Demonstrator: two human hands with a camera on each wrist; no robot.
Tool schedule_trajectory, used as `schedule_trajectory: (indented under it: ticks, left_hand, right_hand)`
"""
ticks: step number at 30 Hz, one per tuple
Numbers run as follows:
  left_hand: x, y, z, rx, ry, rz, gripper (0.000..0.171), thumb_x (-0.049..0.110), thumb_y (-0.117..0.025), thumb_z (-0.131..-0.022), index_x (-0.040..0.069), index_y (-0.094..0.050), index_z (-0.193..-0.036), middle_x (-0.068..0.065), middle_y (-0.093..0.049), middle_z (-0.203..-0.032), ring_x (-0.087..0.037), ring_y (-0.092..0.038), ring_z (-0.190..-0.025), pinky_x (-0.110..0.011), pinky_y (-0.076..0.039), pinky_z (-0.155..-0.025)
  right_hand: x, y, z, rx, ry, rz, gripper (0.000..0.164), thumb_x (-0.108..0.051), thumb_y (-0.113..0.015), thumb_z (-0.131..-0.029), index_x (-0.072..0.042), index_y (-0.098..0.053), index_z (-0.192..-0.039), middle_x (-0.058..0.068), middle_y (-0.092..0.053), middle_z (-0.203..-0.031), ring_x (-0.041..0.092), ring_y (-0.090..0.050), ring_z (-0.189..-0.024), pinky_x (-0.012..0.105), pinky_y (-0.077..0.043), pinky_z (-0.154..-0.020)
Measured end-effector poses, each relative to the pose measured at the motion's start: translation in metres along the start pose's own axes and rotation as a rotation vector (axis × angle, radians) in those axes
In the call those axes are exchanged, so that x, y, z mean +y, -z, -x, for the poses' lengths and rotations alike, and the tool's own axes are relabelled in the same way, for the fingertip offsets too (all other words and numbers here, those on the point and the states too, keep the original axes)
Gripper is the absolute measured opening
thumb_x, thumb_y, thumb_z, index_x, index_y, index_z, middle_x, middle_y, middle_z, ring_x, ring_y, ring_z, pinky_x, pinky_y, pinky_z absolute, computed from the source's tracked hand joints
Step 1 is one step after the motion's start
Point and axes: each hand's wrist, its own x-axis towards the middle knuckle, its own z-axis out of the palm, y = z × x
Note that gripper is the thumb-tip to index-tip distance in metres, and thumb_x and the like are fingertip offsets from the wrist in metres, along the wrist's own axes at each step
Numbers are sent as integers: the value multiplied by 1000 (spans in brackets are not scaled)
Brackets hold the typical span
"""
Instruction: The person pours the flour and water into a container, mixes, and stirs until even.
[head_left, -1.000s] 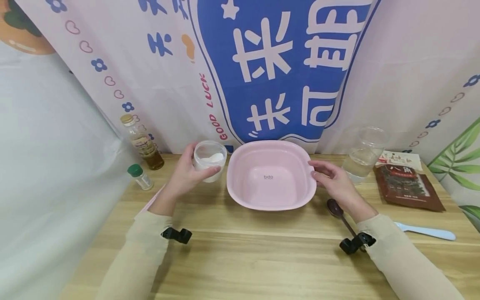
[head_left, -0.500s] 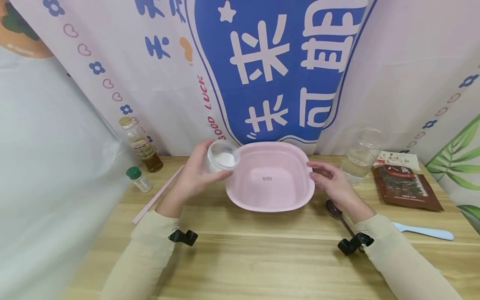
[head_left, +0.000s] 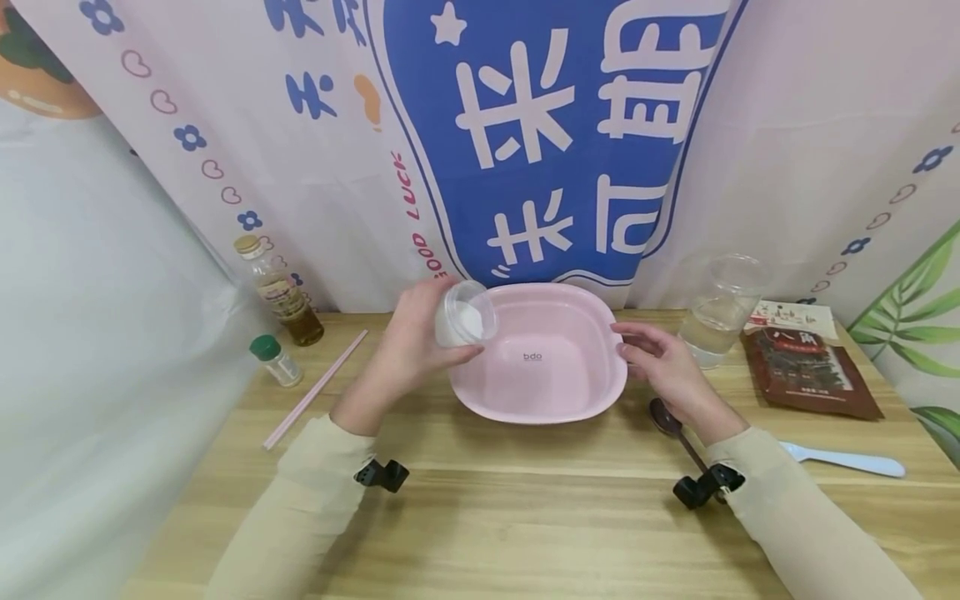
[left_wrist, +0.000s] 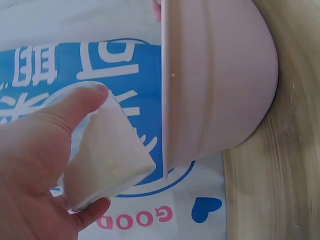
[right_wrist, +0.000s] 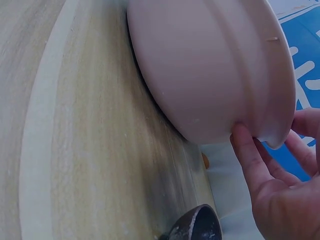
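Note:
My left hand (head_left: 405, 348) grips a clear plastic jar (head_left: 452, 321) partly filled with white powder. The jar is raised and tilted to the right, its mouth over the left rim of a pink basin (head_left: 555, 398). In the left wrist view the powder in the jar (left_wrist: 107, 157) lies slanted along its side, and thumb and fingers are wrapped round the wall. The basin stands upright on the table; its visible inside holds only printed letters. At the basin's right rim, my right hand (head_left: 666, 371) holds the edge between thumb and fingers, as the right wrist view confirms.
A dark spoon (head_left: 667, 417) lies under the right forearm, near a light-blue plastic utensil (head_left: 847, 458). Behind are a cup of water (head_left: 716, 321) and a brown packet (head_left: 810, 371). Pink chopsticks (head_left: 317, 389), a green-capped shaker (head_left: 276, 360) and an oil bottle (head_left: 281, 296) are left.
My left hand has carried the jar rightward to the basin's left rim and tipped it further toward the basin. The chopsticks have come into fuller view. My right hand stays at the rim.

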Motion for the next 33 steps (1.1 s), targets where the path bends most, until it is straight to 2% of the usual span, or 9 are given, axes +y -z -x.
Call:
schedule_trajectory:
  ticks: [7, 15, 21, 33]
  left_hand:
    - [10, -3, -1, -29, 0, -141, 96, 31, -101, -75, 9, -51, -154, -17, -57, -153, -42, -50, -142, -62, -45, -119]
    - [11, -9, -1, -37, -83, -287, 97, 35, -100, -76, 10, -51, -156, -16, -57, -153, -41, -52, -139, -60, -47, -115]
    - [11, -12, 0, -38, -126, -329, 95, 35, -100, -77, 11, -52, -155, -14, -57, -151, -40, -52, -139, -59, -51, -111]
    - [13, -18, 0, -31, -225, -411, 97, 35, -100, -77, 16, -50, -157, -15, -57, -152, -39, -49, -143, -60, -48, -116]
  right_hand:
    - [-1, -1, 0, -2, -3, 1, 49, -13, -61, -110, 5, -51, -154, 33, -52, -157, -6, -67, -108, 19, -61, -91]
    - [-1, -1, 0, -2, -13, 11, 49, -13, -60, -110, 4, -51, -155, 32, -51, -158, -7, -66, -108, 17, -60, -91]
    - [0, -1, 0, 2, -11, 9, 49, -13, -61, -110, 5, -51, -154, 33, -52, -157, -7, -66, -109, 18, -60, -91]
    - [1, 0, 0, -3, -1, 12, 49, -14, -61, -110, 4, -52, -154, 32, -52, -157, -6, -66, -109, 19, -61, -92]
